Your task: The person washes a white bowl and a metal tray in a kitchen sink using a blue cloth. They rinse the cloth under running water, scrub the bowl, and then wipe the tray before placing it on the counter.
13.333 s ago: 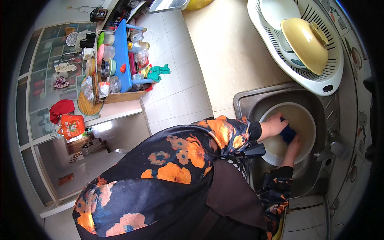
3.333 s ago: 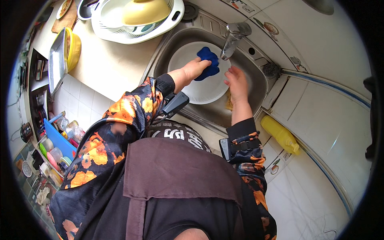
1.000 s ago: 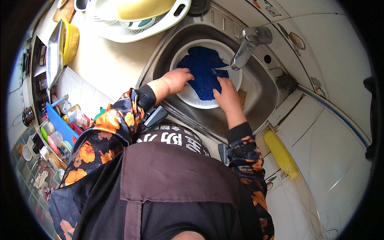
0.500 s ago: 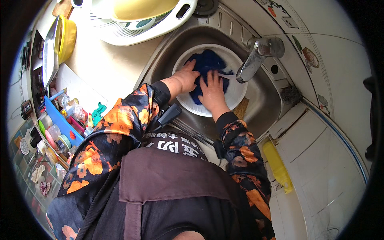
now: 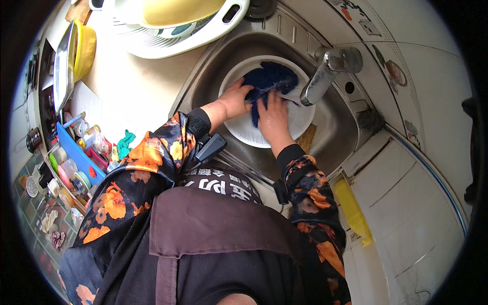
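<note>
A dark blue wet cloth (image 5: pixel 278 77) lies bunched in a round white basin (image 5: pixel 305 119), which stands inside the steel sink. My left hand (image 5: pixel 235 100) is at the cloth's left edge, fingers bent and closed on it. On the cloth's near part, my right hand (image 5: pixel 274 119) has its fingers curled into the fabric, the fingertips partly hidden in its folds. A narrow strip of the cloth trails out to the right of that hand.
The metal faucet (image 5: pixel 325 76) reaches over the basin's right side. A brown sponge-like pad (image 5: pixel 306 138) lies beside the basin in the sink (image 5: pixel 335 137). A white rack (image 5: pixel 168 49) with a yellow bowl (image 5: pixel 183 11) stands far left; a blue-sided organizer (image 5: pixel 76 147) of small items is at left.
The cloth has been pushed together and folded toward the far right side of the basin. My fingers, spread flat on it before, are now more bent into it.
</note>
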Motion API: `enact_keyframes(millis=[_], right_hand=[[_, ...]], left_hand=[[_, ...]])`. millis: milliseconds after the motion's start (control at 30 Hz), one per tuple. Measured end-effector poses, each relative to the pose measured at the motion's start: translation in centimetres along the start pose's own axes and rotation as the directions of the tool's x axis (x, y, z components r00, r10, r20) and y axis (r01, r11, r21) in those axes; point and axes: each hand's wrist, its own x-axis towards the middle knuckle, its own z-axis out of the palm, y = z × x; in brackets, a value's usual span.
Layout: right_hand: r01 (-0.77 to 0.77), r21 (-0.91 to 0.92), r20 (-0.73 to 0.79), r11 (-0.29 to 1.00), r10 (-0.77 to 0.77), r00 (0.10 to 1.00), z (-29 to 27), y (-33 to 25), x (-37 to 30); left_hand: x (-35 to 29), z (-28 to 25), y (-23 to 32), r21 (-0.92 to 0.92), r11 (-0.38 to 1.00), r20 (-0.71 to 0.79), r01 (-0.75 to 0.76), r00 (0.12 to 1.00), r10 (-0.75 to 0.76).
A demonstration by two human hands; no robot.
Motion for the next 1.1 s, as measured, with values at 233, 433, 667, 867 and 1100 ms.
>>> enact_keyframes(millis=[233, 433, 667, 867, 1100], right_hand=[[-0.531, 0.660, 0.159, 0.532, 0.592, 0.790, -0.3, 0.5, 1.3], [0.122, 0.881, -0.245, 0.457, 0.222, 0.944, -7.9, -5.1, 0.8], [0.089, 0.804, -0.398, 0.588, 0.421, 0.815, -6.7, -6.0, 2.5], [-0.104, 0.680, -0.316, 0.726, 0.419, 0.851, -3.0, -0.9, 3.4], [-0.350, 0.057, -0.034, 0.935, 0.352, 0.935, -1.3, -0.7, 0.3]], left_hand=[[0.4, 2.7, -0.3, -0.644, 0.725, -0.040, 0.244, 0.936, -0.351], [1.4, 0.6, 2.5, -0.888, -0.077, 0.460, 0.454, 0.881, -0.108], [0.6, 3.1, 2.8, -0.245, 0.969, -0.118, -0.018, 0.993, -0.011], [-0.1, 0.5, 5.7, -0.904, 0.276, 0.198, 0.326, 0.892, -0.405], [1.2, -0.2, 2.4, -0.816, 0.539, 0.065, 0.209, 0.960, -0.274]])
